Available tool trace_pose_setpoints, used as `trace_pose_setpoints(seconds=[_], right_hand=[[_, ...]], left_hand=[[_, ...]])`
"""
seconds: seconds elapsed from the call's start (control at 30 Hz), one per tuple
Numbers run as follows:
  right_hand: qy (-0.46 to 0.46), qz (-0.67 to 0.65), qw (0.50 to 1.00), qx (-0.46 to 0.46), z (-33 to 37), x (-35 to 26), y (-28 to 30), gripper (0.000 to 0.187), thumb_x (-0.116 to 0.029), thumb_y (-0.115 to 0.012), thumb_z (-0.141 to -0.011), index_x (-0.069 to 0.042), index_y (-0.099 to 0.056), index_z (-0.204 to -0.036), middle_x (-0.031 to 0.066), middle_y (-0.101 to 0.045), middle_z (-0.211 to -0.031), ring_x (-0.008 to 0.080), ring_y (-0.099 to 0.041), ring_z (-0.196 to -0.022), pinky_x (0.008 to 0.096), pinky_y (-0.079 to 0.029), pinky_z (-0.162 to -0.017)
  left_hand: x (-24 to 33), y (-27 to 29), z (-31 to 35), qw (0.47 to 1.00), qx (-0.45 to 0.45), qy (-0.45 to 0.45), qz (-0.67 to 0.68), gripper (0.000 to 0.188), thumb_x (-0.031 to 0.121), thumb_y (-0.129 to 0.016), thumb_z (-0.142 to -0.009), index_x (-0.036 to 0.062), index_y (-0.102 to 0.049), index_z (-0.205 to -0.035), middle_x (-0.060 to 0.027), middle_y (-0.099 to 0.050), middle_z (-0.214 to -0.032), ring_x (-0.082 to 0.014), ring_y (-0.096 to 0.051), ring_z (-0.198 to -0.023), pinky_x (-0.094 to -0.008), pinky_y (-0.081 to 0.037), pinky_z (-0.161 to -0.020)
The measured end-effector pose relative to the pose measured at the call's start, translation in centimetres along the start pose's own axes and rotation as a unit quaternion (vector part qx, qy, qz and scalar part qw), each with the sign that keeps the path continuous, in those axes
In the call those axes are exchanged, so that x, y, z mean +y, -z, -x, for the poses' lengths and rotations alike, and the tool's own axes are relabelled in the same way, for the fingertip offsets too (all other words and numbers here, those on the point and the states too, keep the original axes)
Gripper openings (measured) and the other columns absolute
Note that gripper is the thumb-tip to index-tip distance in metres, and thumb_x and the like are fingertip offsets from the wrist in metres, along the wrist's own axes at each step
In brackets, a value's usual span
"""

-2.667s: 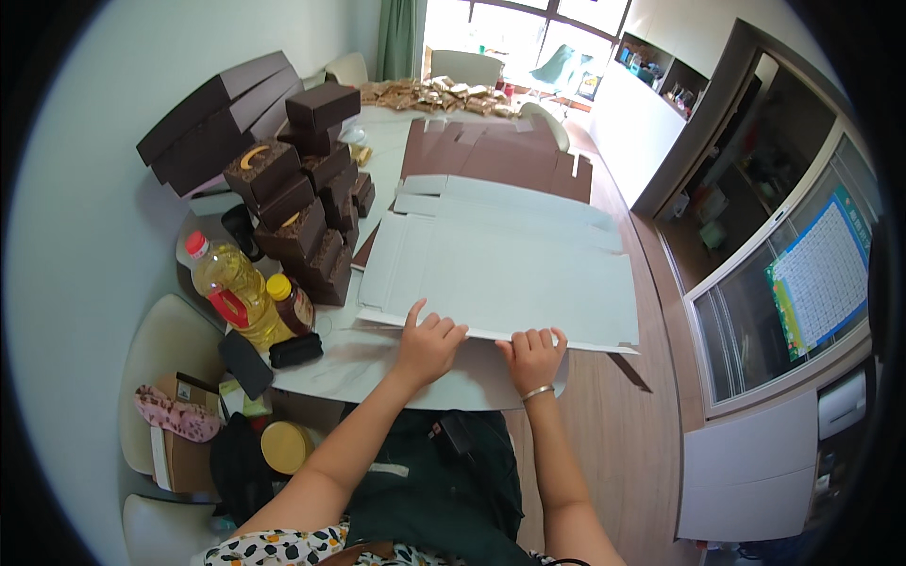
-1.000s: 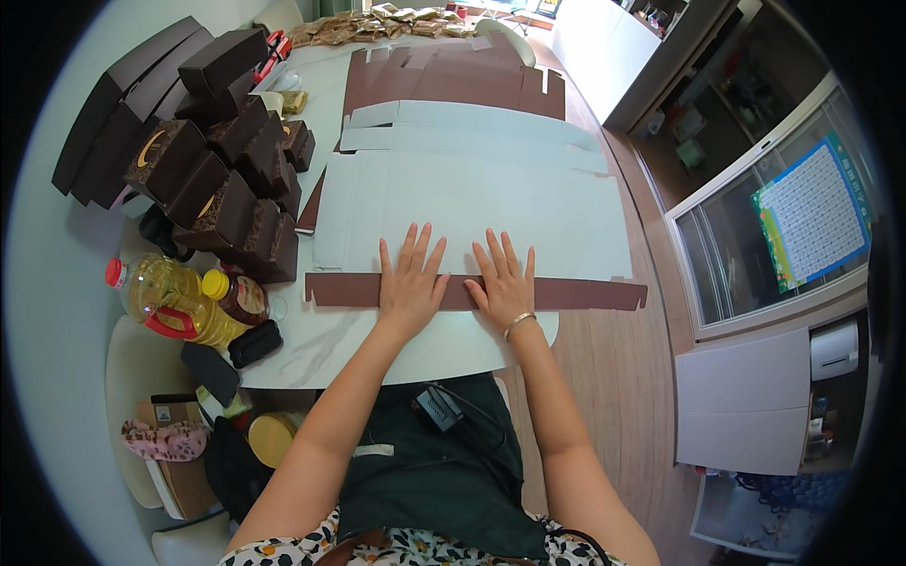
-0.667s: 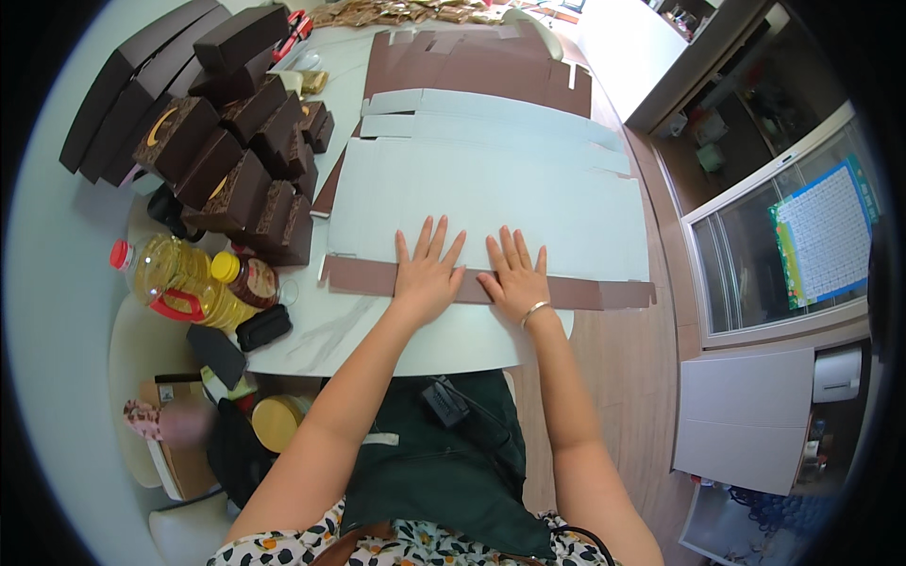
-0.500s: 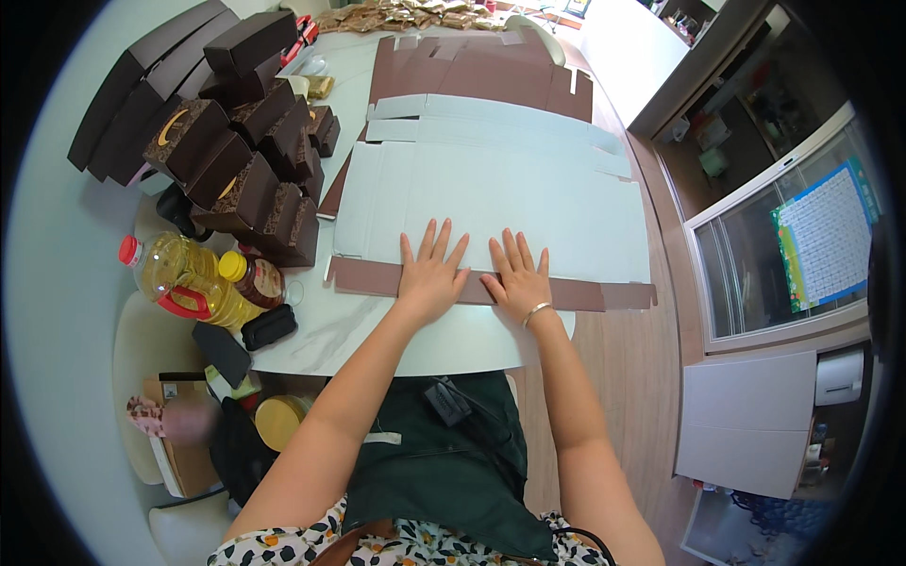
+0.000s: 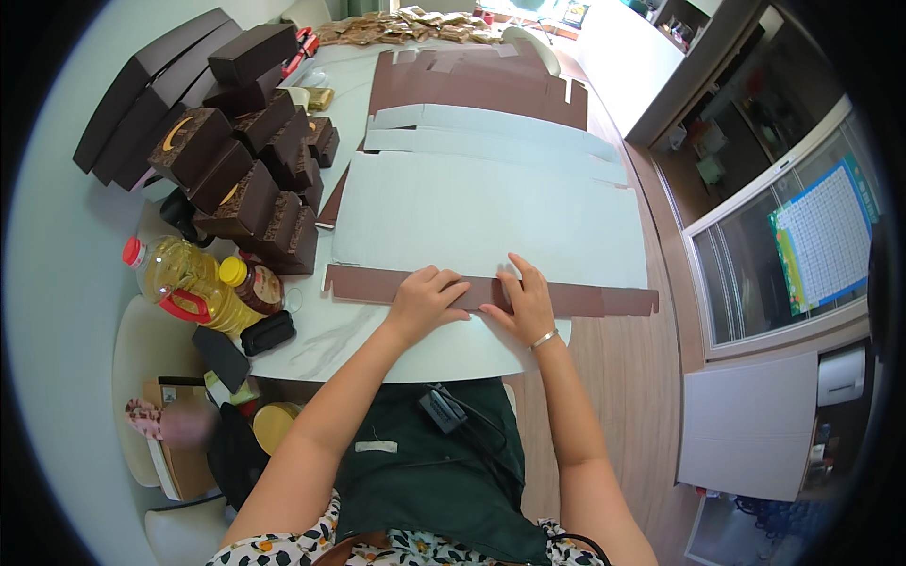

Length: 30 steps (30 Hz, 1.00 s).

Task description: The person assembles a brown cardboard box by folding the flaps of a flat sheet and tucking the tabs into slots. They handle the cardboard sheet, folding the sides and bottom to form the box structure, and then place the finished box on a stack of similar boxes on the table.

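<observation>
A flat cardboard box sheet lies on the table, its pale inner face up, with a brown flap along the near edge. My left hand is at the flap left of its middle, fingers curled over it and thumb along its near edge. To the right, my right hand has bent fingers over the same flap and its thumb at the near edge. Both hands have the flap between fingers and thumb; the fingertips' exact hold is partly hidden. Beneath the far end lies another brown cardboard sheet.
Stacked dark brown boxes stand on the left. In front of them are an oil bottle, a yellow-capped jar and a black case. Gold packets cover the table's far end. The marble tabletop has a rounded near edge.
Both hands have gone from lying flat with fingers spread to bent fingers around the flap. They have drawn slightly nearer to me. The pale sheet's left-hand crease lines look less visible.
</observation>
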State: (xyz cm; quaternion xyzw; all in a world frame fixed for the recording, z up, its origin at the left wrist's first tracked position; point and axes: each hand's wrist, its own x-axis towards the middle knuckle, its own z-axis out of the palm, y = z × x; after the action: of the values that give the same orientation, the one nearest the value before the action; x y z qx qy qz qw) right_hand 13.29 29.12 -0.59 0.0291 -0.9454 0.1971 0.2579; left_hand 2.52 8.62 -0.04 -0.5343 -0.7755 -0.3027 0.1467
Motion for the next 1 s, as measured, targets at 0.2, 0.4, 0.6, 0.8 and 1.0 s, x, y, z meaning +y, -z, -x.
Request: trace_pose_setpoints(seconds=[0.2, 0.4, 0.6, 0.8, 1.0], right_hand=[[0.045, 0.123, 0.988, -0.077, 0.9, 0.2, 1.5, 0.046, -0.029, -0.077, -0.070, -0.009, -0.061, -0.109, 0.0087, -0.059, -0.114, 0.0264, -0.055, -0.112, 0.0495, -0.040, -0.098], [-0.046, 0.154, 0.974, -0.157, -2.0, -0.5, 2.4, 0.039, -0.043, -0.078, -0.068, -0.011, -0.057, -0.076, 0.0004, -0.058, -0.075, 0.0202, -0.061, -0.081, 0.0357, -0.051, -0.065], [-0.025, 0.178, 0.966, -0.187, -2.6, 0.4, 2.4, 0.040, -0.045, -0.078, -0.068, -0.012, -0.058, -0.078, 0.0013, -0.057, -0.077, 0.0197, -0.060, -0.078, 0.0330, -0.052, -0.063], [-0.083, 0.185, 0.939, -0.278, -2.0, 1.5, 6.2, 0.029, -0.031, -0.075, -0.074, -0.011, -0.059, -0.089, 0.0055, -0.060, -0.090, 0.0251, -0.061, -0.094, 0.0395, -0.053, -0.074], [-0.182, 0.257, 0.890, -0.330, 2.3, 7.6, 13.0, 0.017, -0.018, -0.070, -0.075, -0.011, -0.060, -0.087, 0.0074, -0.061, -0.092, 0.0264, -0.061, -0.094, 0.0419, -0.052, -0.074]], left_hand=[[-0.4, -0.3, -0.1, 0.995, -0.017, -0.072, -0.061, 0.034, 0.031, -0.070, -0.079, 0.0080, -0.066, -0.103, -0.0039, -0.064, -0.095, -0.0207, -0.061, -0.082, -0.0327, -0.052, -0.069], [-1.2, 0.5, -1.8, 0.988, -0.096, -0.077, -0.097, 0.023, 0.032, -0.059, -0.088, 0.0099, -0.057, -0.086, -0.0026, -0.058, -0.076, -0.0206, -0.060, -0.071, -0.0345, -0.050, -0.058], [-0.9, 0.0, -2.8, 0.984, -0.124, -0.078, -0.097, 0.030, 0.037, -0.070, -0.078, 0.0114, -0.056, -0.084, -0.0026, -0.058, -0.080, -0.0197, -0.060, -0.077, -0.0329, -0.051, -0.058], [-1.0, 0.2, -2.4, 0.985, -0.145, -0.033, -0.089, 0.033, 0.030, -0.076, -0.072, 0.0091, -0.054, -0.084, -0.0036, -0.056, -0.083, -0.0215, -0.059, -0.081, -0.0342, -0.051, -0.065], [-0.9, 0.0, -2.3, 0.981, -0.168, -0.027, -0.088, 0.032, 0.030, -0.076, -0.071, 0.0086, -0.054, -0.080, -0.0039, -0.057, -0.082, -0.0216, -0.059, -0.080, -0.0346, -0.051, -0.065]])
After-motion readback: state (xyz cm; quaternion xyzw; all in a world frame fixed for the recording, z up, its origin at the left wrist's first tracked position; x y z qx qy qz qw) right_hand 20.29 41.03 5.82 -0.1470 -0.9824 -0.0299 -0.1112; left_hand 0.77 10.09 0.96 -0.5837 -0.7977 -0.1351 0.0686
